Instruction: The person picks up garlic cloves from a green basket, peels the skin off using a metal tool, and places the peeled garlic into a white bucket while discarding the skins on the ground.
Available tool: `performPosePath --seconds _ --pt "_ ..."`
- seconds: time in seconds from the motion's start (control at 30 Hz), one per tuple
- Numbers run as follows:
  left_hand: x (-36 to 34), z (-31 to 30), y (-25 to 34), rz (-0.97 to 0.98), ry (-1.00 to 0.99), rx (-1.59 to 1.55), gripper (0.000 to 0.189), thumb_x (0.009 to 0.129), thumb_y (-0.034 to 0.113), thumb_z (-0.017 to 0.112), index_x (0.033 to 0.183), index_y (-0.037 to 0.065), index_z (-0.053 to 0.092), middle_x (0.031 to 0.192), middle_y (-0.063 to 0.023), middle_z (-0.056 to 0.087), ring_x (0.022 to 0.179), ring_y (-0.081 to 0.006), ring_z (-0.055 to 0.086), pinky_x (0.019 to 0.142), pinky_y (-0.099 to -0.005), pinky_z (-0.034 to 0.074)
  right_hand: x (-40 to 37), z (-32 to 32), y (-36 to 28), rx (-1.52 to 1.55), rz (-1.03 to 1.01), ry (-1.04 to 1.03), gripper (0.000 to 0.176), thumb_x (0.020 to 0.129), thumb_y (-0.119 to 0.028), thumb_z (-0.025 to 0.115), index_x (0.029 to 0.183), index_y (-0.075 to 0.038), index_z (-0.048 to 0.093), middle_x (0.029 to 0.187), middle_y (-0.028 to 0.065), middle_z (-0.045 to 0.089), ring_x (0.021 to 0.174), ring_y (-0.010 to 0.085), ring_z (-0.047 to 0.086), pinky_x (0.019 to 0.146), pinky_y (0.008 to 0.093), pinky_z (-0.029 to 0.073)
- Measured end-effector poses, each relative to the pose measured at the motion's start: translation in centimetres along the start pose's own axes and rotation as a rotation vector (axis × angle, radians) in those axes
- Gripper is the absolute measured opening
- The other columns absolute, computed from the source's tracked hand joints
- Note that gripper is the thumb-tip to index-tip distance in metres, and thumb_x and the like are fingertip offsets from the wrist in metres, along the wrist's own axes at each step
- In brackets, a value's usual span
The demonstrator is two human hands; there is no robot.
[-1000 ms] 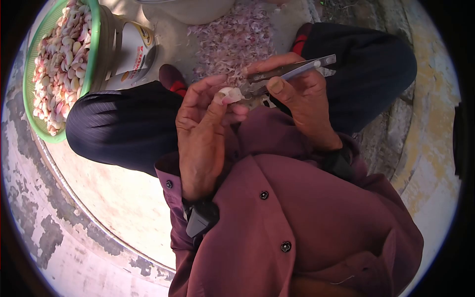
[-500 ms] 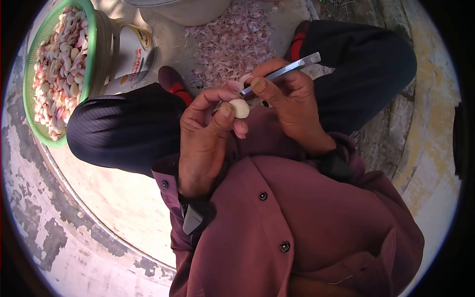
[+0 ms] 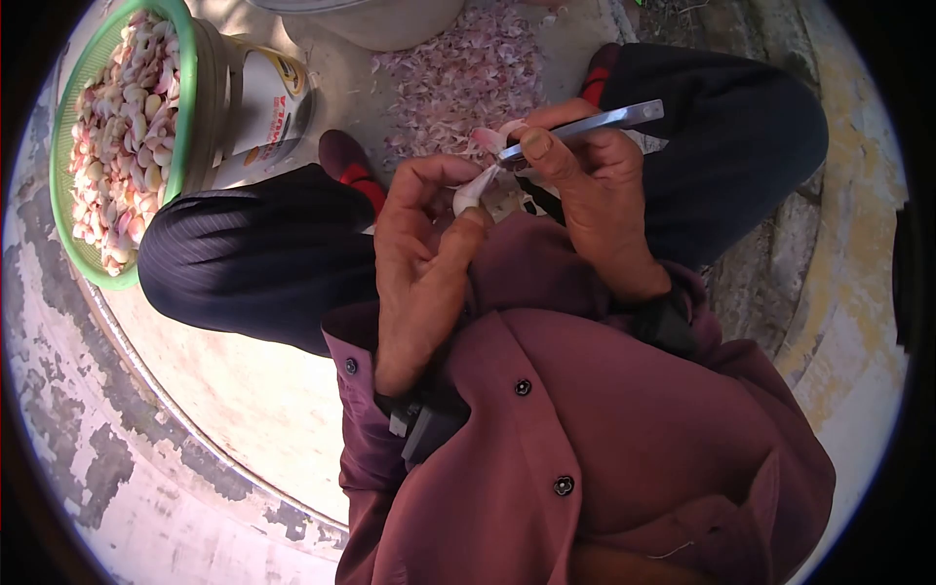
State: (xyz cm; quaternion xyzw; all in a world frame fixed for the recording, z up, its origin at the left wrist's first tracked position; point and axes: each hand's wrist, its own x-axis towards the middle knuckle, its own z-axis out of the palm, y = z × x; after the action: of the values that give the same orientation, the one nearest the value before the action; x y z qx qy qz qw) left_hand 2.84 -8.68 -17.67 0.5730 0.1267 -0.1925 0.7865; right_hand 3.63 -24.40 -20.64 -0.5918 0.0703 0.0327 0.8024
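Observation:
My left hand [image 3: 424,253] is closed, holding a pale garlic clove [image 3: 470,195] between thumb and fingers. My right hand [image 3: 600,195] grips a small silver knife [image 3: 604,121] with a flat metal handle. The knife's tip touches the upper end of the clove, where a strip of thin white skin [image 3: 485,181] stretches from clove to tip. Pinkish peel [image 3: 487,139] shows just beyond the right fingers. The right fingertips are partly hidden behind the knife.
A green basket [image 3: 183,117] heaped with garlic cloves [image 3: 122,146] stands at the left, beside a white printed bucket [image 3: 265,102]. Loose garlic skins [image 3: 468,73] cover the ground ahead. A large pale container [image 3: 390,24] stands at the top. My bent knees lie either side.
Both hands have shifted slightly right. The clove has turned in my left hand, and a strip of skin now pulls up from it toward the knife tip.

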Motion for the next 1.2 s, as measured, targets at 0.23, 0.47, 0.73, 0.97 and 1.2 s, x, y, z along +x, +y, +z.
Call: performPosePath --seconds 0.23,0.47,0.73,0.97,1.2 --pt "0.5 -1.4 0.8 -0.005 -0.068 -0.076 0.022 0.093 0.000 0.045 0.114 -0.001 0.052 0.103 -0.0105 0.063 0.073 -0.0070 0.052 0.068 -0.0208 0.042 1.6 -2.0 0.0 0.304 0.005 0.169 0.013 0.092 -0.014 0.064 0.100 -0.004 0.064 0.090 0.0014 0.066 0.083 0.0068 0.059 0.078 0.0239 0.049" --pt "5.4 0.1 10.4 0.605 -0.044 0.011 0.026 0.096 0.012 0.053 0.118 -0.001 0.051 0.113 -0.0164 0.063 0.062 -0.0060 0.052 0.059 -0.0200 0.044 3.0 -3.6 2.0 -0.511 0.211 -0.123 0.017 0.090 -0.017 0.064 0.094 0.000 0.065 0.089 0.0052 0.067 0.083 0.0142 0.062 0.078 0.0292 0.048" --pt "12.8 -3.3 18.5 0.811 0.163 0.711 0.053 0.080 0.020 0.071 0.127 0.007 0.049 0.125 -0.0164 0.048 0.109 -0.0264 0.053 0.088 -0.0373 0.046 2.9 -3.8 4.3 -0.617 0.169 -0.027 0.014 0.084 -0.012 0.065 0.091 0.000 0.066 0.082 0.0107 0.068 0.079 0.0174 0.065 0.073 0.0299 0.048" --pt "16.1 -20.0 18.4 0.525 0.054 1.657 0.072 0.080 0.047 0.067 0.136 0.012 0.038 0.131 -0.0219 0.043 0.120 -0.0404 0.045 0.094 -0.0524 0.039 3.5 -3.2 4.8 -0.640 0.239 -0.074 0.015 0.084 -0.012 0.065 0.091 0.001 0.066 0.082 0.0108 0.067 0.076 0.0169 0.063 0.072 0.0311 0.048" --pt "13.1 -24.2 18.8 0.537 -0.011 1.807 0.036 0.083 0.028 0.064 0.116 0.016 0.060 0.119 -0.0166 0.047 0.100 -0.0381 0.056 0.083 -0.0460 0.048 3.6 -2.9 5.0 -0.628 0.169 -0.031 0.016 0.084 -0.013 0.066 0.090 0.002 0.065 0.080 0.0115 0.067 0.075 0.0173 0.064 0.070 0.0312 0.048"
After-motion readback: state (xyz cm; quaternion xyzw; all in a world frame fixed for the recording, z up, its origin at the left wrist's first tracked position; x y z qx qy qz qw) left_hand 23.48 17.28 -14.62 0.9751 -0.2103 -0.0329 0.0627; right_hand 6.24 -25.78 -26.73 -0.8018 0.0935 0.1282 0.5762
